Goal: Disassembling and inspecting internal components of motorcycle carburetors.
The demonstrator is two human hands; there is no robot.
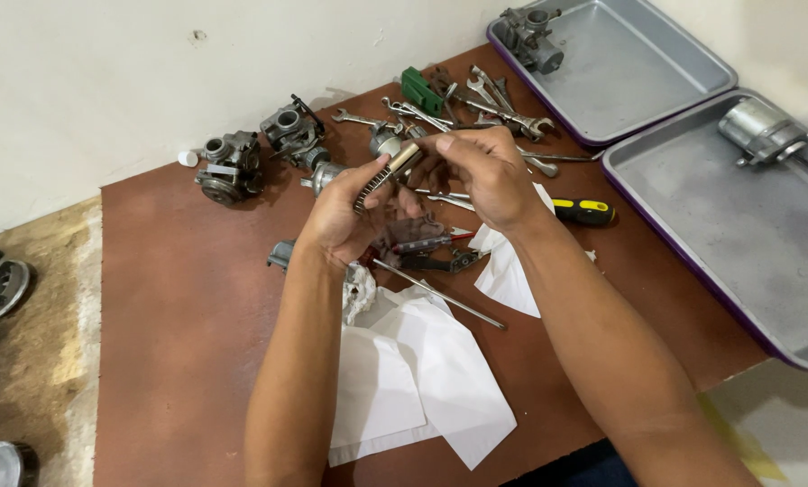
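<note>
Both my hands are raised above the brown table (188, 307). My left hand (345, 216) holds a dark coil spring (372, 187) tipped with a small brass-coloured cylinder (404, 158). My right hand (481, 171) pinches the same piece at its cylinder end. Under the hands lie red-handled pliers (426, 243), a long thin metal rod (440, 295) and sheets of white paper (413, 370).
Two carburettor bodies (233, 167) (291, 131) stand at the back left. Several wrenches (476, 104) and a green part (419, 88) lie at the back. A yellow-handled screwdriver (583, 212) lies right of my hands. Two grey trays (629, 68) (747, 234) hold metal parts.
</note>
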